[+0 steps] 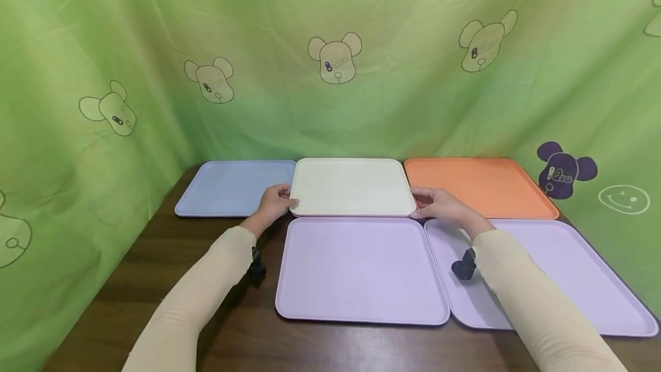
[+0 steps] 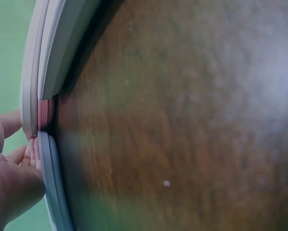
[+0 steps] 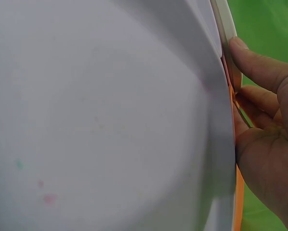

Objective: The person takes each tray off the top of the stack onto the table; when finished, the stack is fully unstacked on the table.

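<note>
A cream tray (image 1: pixel 352 186) lies in the middle of the back row, a thin pink rim (image 1: pixel 356 216) showing under its front edge. My left hand (image 1: pixel 273 204) grips its left side near the front corner, the thumb on the rim. On the opposite side my right hand (image 1: pixel 439 205) holds the tray's right edge between thumb and fingers. The right wrist view shows that thumb (image 3: pixel 259 65) against the cream rim (image 3: pixel 226 21). In the left wrist view the left hand (image 2: pixel 11 183) is at the tray edge (image 2: pixel 31 86); its fingertips are partly hidden.
A blue tray (image 1: pixel 232 188) stands at back left, an orange tray (image 1: pixel 475 185) at back right. Two lilac trays (image 1: pixel 361 271) (image 1: pixel 563 274) lie in front, the right one under my right forearm. Green printed cloth (image 1: pixel 403 113) hangs behind the dark wooden table (image 1: pixel 232 332).
</note>
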`<state>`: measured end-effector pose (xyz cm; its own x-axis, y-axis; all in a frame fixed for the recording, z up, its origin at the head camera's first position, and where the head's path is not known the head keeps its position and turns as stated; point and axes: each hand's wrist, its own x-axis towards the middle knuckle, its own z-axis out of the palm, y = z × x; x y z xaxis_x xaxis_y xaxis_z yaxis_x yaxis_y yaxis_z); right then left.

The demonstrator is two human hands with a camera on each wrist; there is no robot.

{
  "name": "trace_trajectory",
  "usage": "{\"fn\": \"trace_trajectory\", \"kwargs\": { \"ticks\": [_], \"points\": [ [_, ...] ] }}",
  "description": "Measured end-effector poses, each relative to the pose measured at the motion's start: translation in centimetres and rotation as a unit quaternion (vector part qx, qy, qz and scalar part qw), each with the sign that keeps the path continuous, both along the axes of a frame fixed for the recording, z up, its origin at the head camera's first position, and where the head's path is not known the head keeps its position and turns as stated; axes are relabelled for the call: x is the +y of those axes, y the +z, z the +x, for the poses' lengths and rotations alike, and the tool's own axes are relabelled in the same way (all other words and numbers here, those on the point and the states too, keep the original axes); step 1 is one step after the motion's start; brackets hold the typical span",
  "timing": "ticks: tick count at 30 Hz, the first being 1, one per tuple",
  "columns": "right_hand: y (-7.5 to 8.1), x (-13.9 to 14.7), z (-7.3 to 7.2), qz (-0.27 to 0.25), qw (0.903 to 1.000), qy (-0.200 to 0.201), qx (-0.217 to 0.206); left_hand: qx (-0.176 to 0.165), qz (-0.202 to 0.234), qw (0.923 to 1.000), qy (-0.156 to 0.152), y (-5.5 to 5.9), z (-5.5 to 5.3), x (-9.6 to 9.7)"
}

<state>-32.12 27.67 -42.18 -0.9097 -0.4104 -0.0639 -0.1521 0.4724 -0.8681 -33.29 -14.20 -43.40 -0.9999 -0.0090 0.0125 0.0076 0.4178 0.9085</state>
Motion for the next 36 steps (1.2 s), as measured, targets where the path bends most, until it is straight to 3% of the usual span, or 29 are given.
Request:
{"fn": "trace_trajectory", "kwargs": {
  "ticks": [15, 36],
  "points": [
    [0.10, -0.12, -0.06, 0.002, 1.0000, -0.005, 0.001, -0.050, 0.030, 0.9980, -0.026, 0.18, -0.47, -0.48],
    [-0.04, -0.07, -0.10, 0.001, 0.9999, -0.006, -0.008, -0.058, 0.057, 0.9966, -0.015, 0.02, -0.64, -0.53]
  ]
}}
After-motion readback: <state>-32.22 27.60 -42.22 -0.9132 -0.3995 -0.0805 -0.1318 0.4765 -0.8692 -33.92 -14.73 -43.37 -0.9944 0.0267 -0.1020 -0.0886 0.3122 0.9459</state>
